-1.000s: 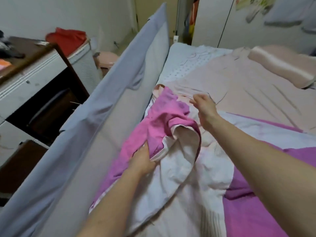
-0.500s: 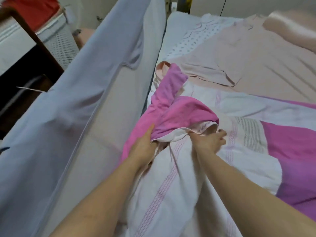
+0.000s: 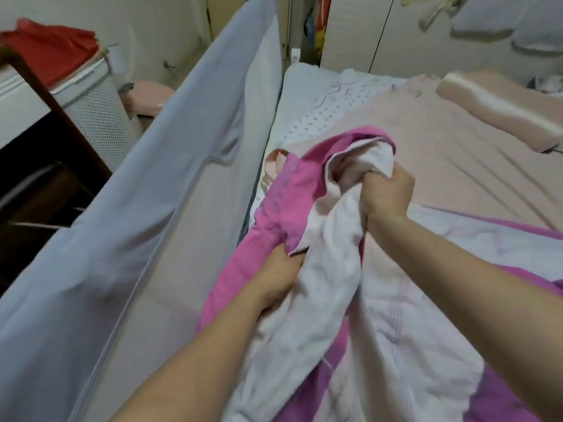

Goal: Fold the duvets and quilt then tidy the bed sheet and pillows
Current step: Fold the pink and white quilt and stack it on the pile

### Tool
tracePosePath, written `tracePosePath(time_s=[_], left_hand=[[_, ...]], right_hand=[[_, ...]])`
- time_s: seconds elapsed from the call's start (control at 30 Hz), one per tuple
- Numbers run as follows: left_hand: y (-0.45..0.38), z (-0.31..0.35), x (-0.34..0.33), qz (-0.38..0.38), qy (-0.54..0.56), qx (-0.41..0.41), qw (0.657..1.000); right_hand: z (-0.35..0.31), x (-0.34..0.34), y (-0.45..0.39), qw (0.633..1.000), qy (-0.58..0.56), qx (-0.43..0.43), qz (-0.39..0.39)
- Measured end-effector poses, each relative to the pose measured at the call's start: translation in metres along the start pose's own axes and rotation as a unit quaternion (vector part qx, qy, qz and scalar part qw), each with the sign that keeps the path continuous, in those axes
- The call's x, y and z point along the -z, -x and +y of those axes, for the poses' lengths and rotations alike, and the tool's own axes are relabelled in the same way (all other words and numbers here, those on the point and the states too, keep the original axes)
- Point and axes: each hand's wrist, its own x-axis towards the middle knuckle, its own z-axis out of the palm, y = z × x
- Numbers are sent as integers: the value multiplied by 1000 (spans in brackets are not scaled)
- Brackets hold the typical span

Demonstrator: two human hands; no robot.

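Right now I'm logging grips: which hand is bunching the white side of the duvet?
The right hand, fisted around the white lining of the duvet. The left hand holds the pink edge, nearer the bed rail.

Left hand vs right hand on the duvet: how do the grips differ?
The left hand grips the pink edge of the duvet low, next to the grey bed rail. The right hand is a fist round bunched white fabric, held higher and farther out over the pink bed sheet. Shared: both hands are closed on the same duvet, arms bare.
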Motion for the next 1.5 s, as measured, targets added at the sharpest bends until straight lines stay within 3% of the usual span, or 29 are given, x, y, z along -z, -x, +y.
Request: tracePosePath(time_s=[0.07,0.13,0.2,0.27,0.33,0.4,0.47,0.5,0.53,0.57,0.6,0.67,0.73,0.83,1.0,1.07,1.13,1.17,1.2,1.23,1.3,1.37,1.5], left_hand=[[-24,22,-5,-3,-24,18,1000],[-41,24,-6,10,-64,51,997],[-47,13,3,45,-182,57,981],[-50,-6,15,80,-253,65,962],[-44,-6,22,76,-216,84,970],[-56,0,26,145,-56,96,983],[-71,6,32,195,99,69,973],[-77,3,35,204,65,42,976],[-84,-5,39,198,-54,-7,979],[-92,-12,44,187,-204,-51,960],[-101,-20,46,167,-354,-78,917],[-110,-21,43,146,-594,-53,789],[-117,-20,38,130,-705,-19,696],[-134,-40,45,174,-740,-31,649],[-140,-10,103,249,-685,-23,685],[-132,11,111,308,-623,-83,714],[-110,19,94,298,-440,-137,836],[-94,20,79,238,-334,-118,904],[-78,16,63,157,-284,-73,943],[-62,10,47,74,-304,-15,950],[-45,-8,30,-23,-408,69,910],[-49,-17,34,24,-445,73,892],[-58,12,64,187,-401,14,897]], right_hand=[[-46,-7,-37,997,49,58,20],[-59,-15,-57,980,182,85,-2],[-41,-23,-56,948,294,91,-87],[-2,-28,-41,924,336,79,-167],[35,-32,-24,918,340,69,-193],[65,-32,-17,924,337,64,-167],[83,-24,-17,932,335,55,-125],[92,-20,-18,934,338,47,-108],[101,-15,-19,933,343,39,-99],[109,-12,-21,932,348,32,-95],[118,-10,-22,931,352,25,-94],[128,-8,-21,929,355,21,-101],[138,-9,-21,928,356,18,-108],[150,-8,-24,930,350,18,-114],[155,-5,-29,943,311,0,-120],[149,-7,-30,954,276,-16,-114],[141,-15,-32,969,217,-51,-107],[133,-19,-34,974,181,-76,-111],[124,-24,-34,975,142,-111,-129],[114,-27,-32,969,105,-152,-161],[98,-34,-24,942,92,-201,-254],[85,-43,-17,924,159,-171,-303],[38,-78,-29,963,179,-101,-174]])
